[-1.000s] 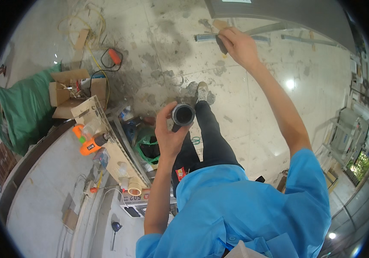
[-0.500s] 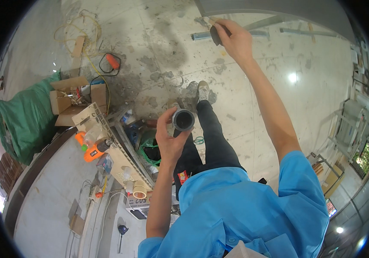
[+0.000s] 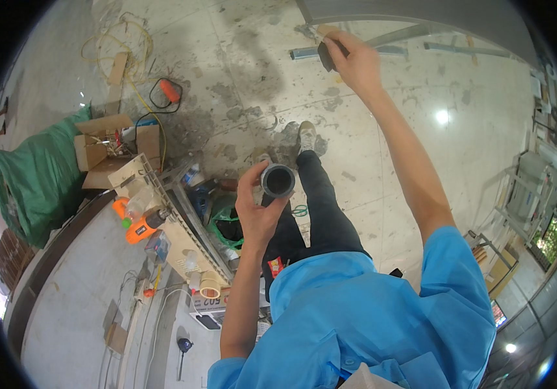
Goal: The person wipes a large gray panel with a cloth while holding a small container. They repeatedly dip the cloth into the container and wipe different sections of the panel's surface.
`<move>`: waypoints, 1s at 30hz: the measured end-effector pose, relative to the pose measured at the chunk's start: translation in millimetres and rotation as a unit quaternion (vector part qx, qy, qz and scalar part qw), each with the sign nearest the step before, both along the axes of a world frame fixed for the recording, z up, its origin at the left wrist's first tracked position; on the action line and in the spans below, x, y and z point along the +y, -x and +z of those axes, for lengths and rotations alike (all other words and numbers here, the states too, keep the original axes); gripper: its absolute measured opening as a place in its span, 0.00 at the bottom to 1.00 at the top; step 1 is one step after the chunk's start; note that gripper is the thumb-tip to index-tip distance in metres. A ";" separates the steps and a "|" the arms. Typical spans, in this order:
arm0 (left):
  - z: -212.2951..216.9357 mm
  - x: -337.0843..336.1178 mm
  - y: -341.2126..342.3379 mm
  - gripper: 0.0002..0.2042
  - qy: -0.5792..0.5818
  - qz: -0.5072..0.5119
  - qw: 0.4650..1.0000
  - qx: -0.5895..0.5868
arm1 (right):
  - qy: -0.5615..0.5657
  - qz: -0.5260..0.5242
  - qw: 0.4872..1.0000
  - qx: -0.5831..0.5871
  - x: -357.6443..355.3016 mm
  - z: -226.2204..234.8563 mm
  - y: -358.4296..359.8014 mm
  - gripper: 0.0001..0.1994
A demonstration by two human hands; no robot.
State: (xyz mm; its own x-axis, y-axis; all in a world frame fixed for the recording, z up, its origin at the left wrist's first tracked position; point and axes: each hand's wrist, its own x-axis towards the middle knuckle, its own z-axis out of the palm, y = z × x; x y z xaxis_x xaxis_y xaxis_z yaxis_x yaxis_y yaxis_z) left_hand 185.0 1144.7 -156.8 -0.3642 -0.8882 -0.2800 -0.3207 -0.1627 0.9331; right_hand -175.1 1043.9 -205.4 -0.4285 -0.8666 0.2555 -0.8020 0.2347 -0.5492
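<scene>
The grey pipe (image 3: 278, 181) stood in the left hand (image 3: 259, 211), its open round end facing up toward the camera. The fingers (image 3: 244, 188) were wrapped around its body just below the rim, so the hand was clamped on it, and it was held above the person's dark trousers (image 3: 317, 207), in front of the blue shirt (image 3: 369, 318).

The right hand (image 3: 353, 58) was stretched far out and up, well apart from the left. Its fingers were pinched on a small dark flat piece (image 3: 326, 55), at the lower edge of a large grey panel (image 3: 421, 13). What the piece was could not be told.

Below lay a stained concrete floor (image 3: 239, 84) with one shoe (image 3: 306, 135) planted on it. To the person's left stood a long wooden ladder-like frame (image 3: 174, 227), with an orange drill (image 3: 143, 227) resting on it and a roll of tape (image 3: 210, 284) near its lower end. Further left were open cardboard boxes (image 3: 106, 146), a green sack (image 3: 35, 181), and a yellow cable (image 3: 129, 58) looping across the floor near an orange tool (image 3: 170, 92). Two metal bars (image 3: 466, 48) lay on the floor beyond the right hand.
</scene>
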 end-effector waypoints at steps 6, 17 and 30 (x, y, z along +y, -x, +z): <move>-0.5 -0.7 -2.6 0.35 0.003 0.002 1.000 0.009 | -0.005 0.000 0.999 0.039 -4.0 -2.7 -0.1 0.09; 5.8 -0.6 -9.5 0.36 -0.001 0.008 1.000 0.003 | 0.082 0.346 0.864 0.356 -63.4 28.0 -27.5 0.09; 5.7 -2.6 -33.4 0.34 0.010 0.061 0.998 -0.001 | -0.214 0.387 0.820 0.364 -43.1 -86.1 -36.6 0.07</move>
State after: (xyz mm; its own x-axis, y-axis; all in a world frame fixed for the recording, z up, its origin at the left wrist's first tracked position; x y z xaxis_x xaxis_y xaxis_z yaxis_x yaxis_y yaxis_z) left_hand 218.5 1142.1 -151.1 -0.2515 -0.9317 -0.2622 -0.3021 -0.1818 0.9358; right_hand -138.5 1000.8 -291.5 0.4226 -0.8842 -0.1990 -0.8806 -0.4525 0.1403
